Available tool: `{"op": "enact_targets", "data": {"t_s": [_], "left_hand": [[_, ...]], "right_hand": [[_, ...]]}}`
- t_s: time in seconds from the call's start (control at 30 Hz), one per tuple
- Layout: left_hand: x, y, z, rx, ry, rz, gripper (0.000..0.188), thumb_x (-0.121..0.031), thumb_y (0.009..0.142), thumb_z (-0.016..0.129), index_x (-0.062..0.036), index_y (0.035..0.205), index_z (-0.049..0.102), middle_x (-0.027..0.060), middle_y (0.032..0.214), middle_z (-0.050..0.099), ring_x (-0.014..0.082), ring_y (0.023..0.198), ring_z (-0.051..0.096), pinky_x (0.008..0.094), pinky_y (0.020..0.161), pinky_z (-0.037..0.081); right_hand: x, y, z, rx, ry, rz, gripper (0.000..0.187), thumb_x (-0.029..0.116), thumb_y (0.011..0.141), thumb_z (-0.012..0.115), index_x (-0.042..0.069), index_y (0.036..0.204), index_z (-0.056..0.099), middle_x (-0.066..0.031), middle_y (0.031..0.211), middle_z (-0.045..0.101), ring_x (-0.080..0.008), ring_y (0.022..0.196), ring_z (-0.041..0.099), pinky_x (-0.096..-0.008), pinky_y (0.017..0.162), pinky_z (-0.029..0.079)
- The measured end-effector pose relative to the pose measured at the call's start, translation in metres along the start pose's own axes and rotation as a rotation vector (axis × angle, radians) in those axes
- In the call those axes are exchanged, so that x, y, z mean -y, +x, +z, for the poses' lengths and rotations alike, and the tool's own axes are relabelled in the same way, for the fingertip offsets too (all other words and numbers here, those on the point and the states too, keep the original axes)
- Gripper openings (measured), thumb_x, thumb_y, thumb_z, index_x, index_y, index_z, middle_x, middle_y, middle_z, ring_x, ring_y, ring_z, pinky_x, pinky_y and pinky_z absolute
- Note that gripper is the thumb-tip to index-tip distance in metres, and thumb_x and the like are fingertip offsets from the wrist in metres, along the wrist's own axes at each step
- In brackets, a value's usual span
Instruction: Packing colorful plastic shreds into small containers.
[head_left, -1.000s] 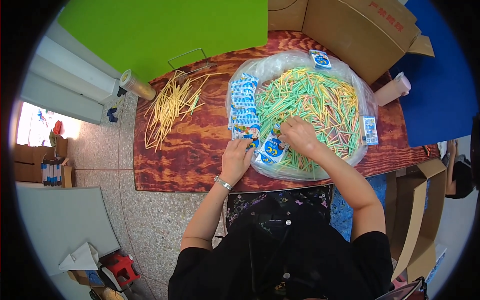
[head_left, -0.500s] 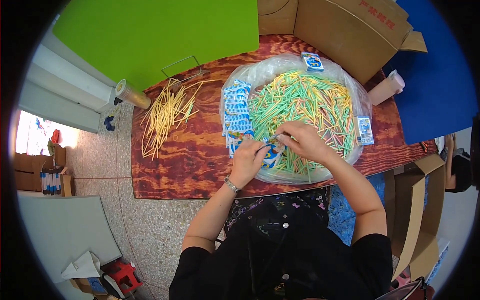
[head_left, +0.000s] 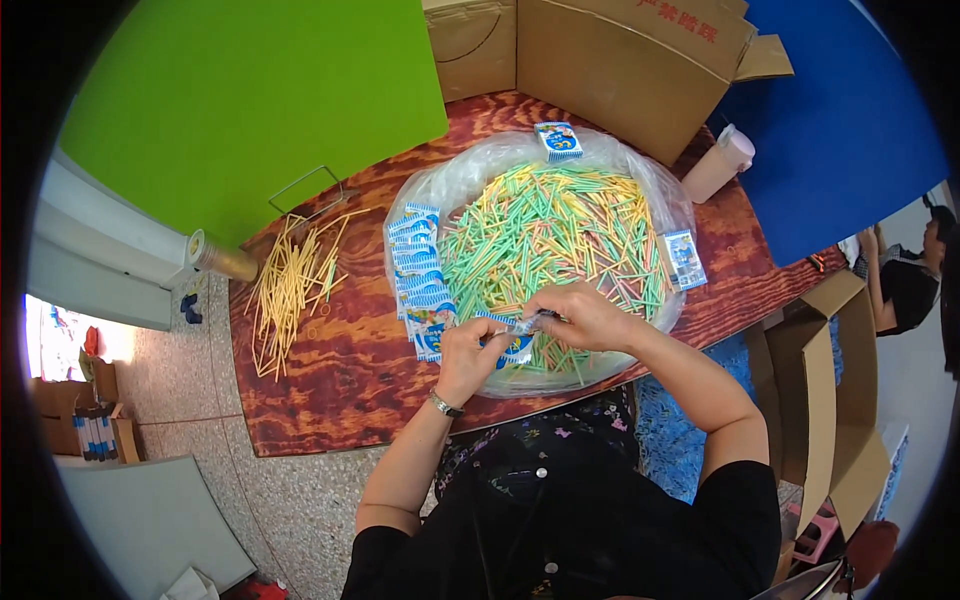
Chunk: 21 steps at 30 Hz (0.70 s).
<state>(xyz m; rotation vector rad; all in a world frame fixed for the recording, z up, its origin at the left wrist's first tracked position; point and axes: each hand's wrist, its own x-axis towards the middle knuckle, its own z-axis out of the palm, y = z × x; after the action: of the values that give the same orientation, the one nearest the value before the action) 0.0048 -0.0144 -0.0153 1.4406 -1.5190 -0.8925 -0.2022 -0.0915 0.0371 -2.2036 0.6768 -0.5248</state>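
Both hands meet over the front edge of a large clear plastic bag (head_left: 420, 186) piled with thin green, yellow and pink sticks (head_left: 560, 225). Between them is a small blue-and-white striped packet (head_left: 519, 350). My left hand (head_left: 466, 360) pinches its upper left part, thumb against fingers. From the right, my right hand (head_left: 580, 316) pinches the packet's top edge; its fingertips are partly hidden. An overlapping row of similar packets (head_left: 420, 285) lies along the bag's left side. One more packet (head_left: 558, 142) rests at the far rim, and another packet (head_left: 685, 260) at the right.
Loose yellow sticks (head_left: 288, 300) lie on the red wood-grain table (head_left: 340, 400), near a wire stand (head_left: 306, 188) and stacked cups (head_left: 222, 257). A pink bottle (head_left: 720, 165) and cardboard box (head_left: 620, 75) stand behind. At right are an open carton (head_left: 818, 400) and another person (head_left: 905, 285).
The whole view has shifted, so the table appears lower and further left. My hands have drawn closer together on the packet.
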Motion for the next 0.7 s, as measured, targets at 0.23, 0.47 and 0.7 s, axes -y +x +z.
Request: {"op": "enact_targets", "data": {"t_s": [0.23, 0.47, 0.7], "left_hand": [[0.004, 0.003, -0.002, 0.182, -0.122, -0.083, 0.020, -0.016, 0.088, 0.067, 0.0006, 0.077, 0.065, -0.0038, 0.060, 0.057, 0.0008, 0.057, 0.046, 0.0211, 0.049, 0.036], [-0.005, 0.008, -0.001, 0.074, -0.141, -0.066, 0.021, -0.015, 0.082, 0.075, -0.0019, 0.072, 0.062, -0.0045, 0.060, 0.056, 0.0011, 0.056, 0.046, 0.0205, 0.050, 0.037], [0.004, 0.003, 0.000, -0.008, -0.099, -0.119, 0.028, -0.013, 0.075, 0.080, -0.0051, 0.068, 0.053, -0.0022, 0.066, 0.056, 0.0016, 0.058, 0.049, 0.0203, 0.051, 0.039]], "right_hand": [[-0.001, 0.010, -0.010, 0.008, -0.011, 0.028, 0.021, 0.018, 0.083, 0.067, 0.004, 0.097, 0.062, -0.0148, 0.083, 0.063, -0.0348, 0.078, 0.062, -0.0392, 0.064, 0.048], [0.000, 0.014, -0.013, 0.060, 0.047, -0.064, 0.021, 0.019, 0.083, 0.068, 0.003, 0.096, 0.064, -0.0141, 0.082, 0.064, -0.0342, 0.076, 0.063, -0.0386, 0.067, 0.050], [-0.133, 0.032, -0.076, -0.228, -0.416, 0.326, 0.020, 0.023, 0.085, 0.062, 0.005, 0.092, 0.067, -0.0147, 0.084, 0.068, -0.0307, 0.072, 0.064, -0.0376, 0.067, 0.051]]}}
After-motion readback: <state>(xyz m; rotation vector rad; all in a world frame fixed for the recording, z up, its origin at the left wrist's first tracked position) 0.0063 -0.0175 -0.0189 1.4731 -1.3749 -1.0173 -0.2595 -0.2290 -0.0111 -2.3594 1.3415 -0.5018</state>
